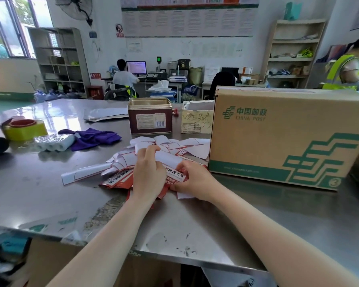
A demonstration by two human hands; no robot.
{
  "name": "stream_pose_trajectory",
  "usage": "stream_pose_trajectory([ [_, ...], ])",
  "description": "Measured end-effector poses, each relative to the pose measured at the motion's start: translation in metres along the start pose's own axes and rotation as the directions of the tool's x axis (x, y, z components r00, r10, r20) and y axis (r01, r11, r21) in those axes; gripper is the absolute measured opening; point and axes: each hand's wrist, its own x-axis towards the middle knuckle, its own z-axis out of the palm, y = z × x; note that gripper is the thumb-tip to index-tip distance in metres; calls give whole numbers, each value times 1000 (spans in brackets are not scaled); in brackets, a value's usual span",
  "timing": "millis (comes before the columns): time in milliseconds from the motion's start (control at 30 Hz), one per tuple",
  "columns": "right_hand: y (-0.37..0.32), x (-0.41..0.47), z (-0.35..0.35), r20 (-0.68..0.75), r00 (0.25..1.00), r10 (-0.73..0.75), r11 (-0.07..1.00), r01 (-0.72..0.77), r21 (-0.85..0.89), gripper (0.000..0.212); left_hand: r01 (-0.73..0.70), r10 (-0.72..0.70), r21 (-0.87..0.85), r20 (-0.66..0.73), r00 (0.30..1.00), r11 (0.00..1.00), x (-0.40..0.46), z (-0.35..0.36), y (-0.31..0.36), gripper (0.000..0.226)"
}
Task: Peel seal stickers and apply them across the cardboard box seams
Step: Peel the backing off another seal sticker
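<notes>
Both hands, left hand (pixel 148 172) and right hand (pixel 192 180), pinch a red-and-white printed seal sticker (pixel 174 174) with curled fingers, its long axis running left-right, just left of the brown cardboard China Post box (pixel 278 137).

On the steel table (pixel 50 195) stood an open brown tin (pixel 150 116), with a purple cloth (pixel 91 138), a yellow tape roll (pixel 25 129) and wrapped white rolls (pixel 54 142) to its left. A seated person (pixel 124 78) faced a monitor (pixel 136 67) behind.
</notes>
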Motion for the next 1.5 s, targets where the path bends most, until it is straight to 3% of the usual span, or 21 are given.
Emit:
stream_pose_trajectory([
  [100, 5, -12, -2, -146, 989, -29, 991, 47, 123, 34, -107, 109, -28, 100, 989, 994, -2, -1, 3, 32],
  [200, 16, -25, -16, -169, 986, 3, 945, 53, 324, 34, -214, 223, -62, 228, 948, 975, -6, -1, 7, 35],
  [333, 25, -32, -28, -162, 977, 139, 736, 8, 677, 26, -122, 145, -120, 212, 966, 985, -8, -7, 12, 29],
  [400, 27, -28, -29, -197, 948, 249, 666, -20, 746, 22, -61, 96, -161, 225, 970, 985, -7, -11, 14, 26],
  [567, 29, -29, -32, -278, 898, 342, 634, -2, 774, 23, 70, 10, -224, 339, 941, 972, -8, -14, 20, 22],
  [700, 31, -30, -39, -357, 862, 359, 683, 18, 730, 20, 129, -32, -242, 367, 930, 962, -10, -14, 22, 16],
  [967, 29, -32, -38, -383, 876, 293, 741, 45, 670, 12, 160, -91, -180, 339, 936, 971, -8, -14, 21, 23],
  [1233, 30, -33, -39, -377, 882, 284, 766, 28, 642, 9, 161, -85, -188, 358, 930, 969, -9, -16, 22, 11],
  [1500, 27, -33, -41, -359, 883, 304, 697, 51, 715, 7, 290, -120, -409, 391, 912, 865, -8, -18, 19, 8],
])
